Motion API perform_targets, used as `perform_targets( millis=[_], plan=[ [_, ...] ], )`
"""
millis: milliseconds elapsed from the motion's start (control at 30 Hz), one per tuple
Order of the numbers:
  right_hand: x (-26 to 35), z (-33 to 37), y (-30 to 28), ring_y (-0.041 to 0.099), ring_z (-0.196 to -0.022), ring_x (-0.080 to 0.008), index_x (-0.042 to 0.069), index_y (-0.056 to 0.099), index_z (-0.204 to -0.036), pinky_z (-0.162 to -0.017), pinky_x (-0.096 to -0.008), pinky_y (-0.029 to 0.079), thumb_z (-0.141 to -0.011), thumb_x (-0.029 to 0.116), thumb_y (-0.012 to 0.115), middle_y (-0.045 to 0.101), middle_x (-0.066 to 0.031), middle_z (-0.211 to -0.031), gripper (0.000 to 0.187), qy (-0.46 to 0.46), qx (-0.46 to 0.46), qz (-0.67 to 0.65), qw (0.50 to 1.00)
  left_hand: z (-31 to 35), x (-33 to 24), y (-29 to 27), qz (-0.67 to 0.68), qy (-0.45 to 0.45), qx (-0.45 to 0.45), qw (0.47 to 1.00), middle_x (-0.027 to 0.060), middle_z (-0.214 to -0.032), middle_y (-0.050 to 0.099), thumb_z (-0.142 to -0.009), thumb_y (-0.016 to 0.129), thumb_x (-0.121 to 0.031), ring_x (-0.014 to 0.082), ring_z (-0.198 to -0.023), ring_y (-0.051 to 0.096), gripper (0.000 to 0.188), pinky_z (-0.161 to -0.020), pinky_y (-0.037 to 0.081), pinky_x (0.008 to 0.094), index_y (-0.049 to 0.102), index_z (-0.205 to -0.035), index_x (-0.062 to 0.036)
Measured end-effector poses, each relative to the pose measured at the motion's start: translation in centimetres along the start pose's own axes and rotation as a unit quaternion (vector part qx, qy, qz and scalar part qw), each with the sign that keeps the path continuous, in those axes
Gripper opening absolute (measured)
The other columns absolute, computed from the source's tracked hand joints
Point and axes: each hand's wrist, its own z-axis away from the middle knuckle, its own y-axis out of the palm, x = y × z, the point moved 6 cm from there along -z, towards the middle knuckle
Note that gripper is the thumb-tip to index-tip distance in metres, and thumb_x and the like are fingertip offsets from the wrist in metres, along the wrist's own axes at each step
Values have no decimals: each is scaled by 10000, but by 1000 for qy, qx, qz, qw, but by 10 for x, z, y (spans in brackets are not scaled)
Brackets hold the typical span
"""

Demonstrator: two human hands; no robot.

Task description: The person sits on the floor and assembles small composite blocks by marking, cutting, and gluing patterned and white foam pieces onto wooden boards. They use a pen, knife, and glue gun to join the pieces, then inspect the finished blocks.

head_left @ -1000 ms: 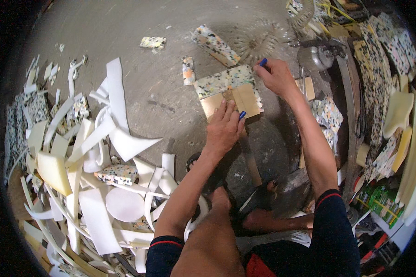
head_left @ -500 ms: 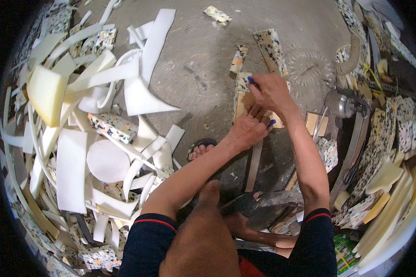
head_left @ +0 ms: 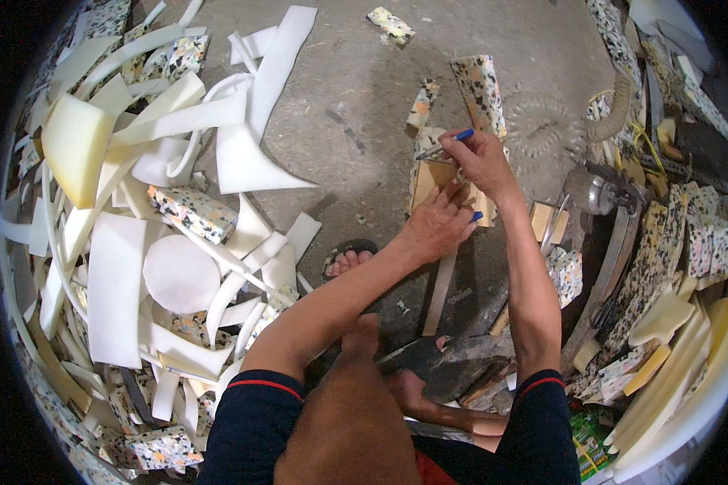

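A slim pen with a blue end [head_left: 464,135] is at the upper middle of the view, tilted across a speckled foam block [head_left: 429,139]; whether its tip touches the foam is too small to tell. The right hand [head_left: 487,166] has it in a pinching grip between thumb and fingers. A tan flat board [head_left: 430,179] lies on the foam, and the left hand [head_left: 433,229] rests over it, fingertips pressed down close together, its grip also keeping a small blue object [head_left: 476,216] by the thumb. A narrow flat strip [head_left: 439,295] runs from beneath that hand toward the person. Just beyond the block, two speckled foam pieces [head_left: 482,90] lie on the grey floor [head_left: 315,145], beside a coiled clear hose [head_left: 542,125]. To the right are a metal-headed tool [head_left: 597,191] and a stack of pale foam sheets [head_left: 692,380]. A sandalled foot [head_left: 349,260] stands near the left forearm. Farther left spreads a heap of white foam offcuts [head_left: 117,287], including a round disc [head_left: 180,273] and a yellowish block [head_left: 77,153].
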Motion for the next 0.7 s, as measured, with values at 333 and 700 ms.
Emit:
perform_targets(
  millis=[333, 700],
  plan=[
    [-48, 30, -61, 534, -622, -58, 29, 718, -1044, -557, -239, 421, -974, 220, 651, 658, 15, -752, 214, 35, -48, -57, 997, -4, -3, -3, -20, 6, 24, 999, 177, -1331, 613, -898, 679, -297, 379, -1298, 534, 380, -1038, 477, 501, 653, -1149, -12],
    [-89, 106, -109, 555, -628, -51, 43, 727, -1090, -543, -227, 433, -945, 153, 653, 696, 2, -796, 196, 20, -288, -95, 953, -8, -7, -4, -59, 20, 59, 996, 187, -1339, 613, -930, 660, -250, 395, -1299, 541, 382, -1045, 483, 488, 613, -1205, 11]
  ],
)
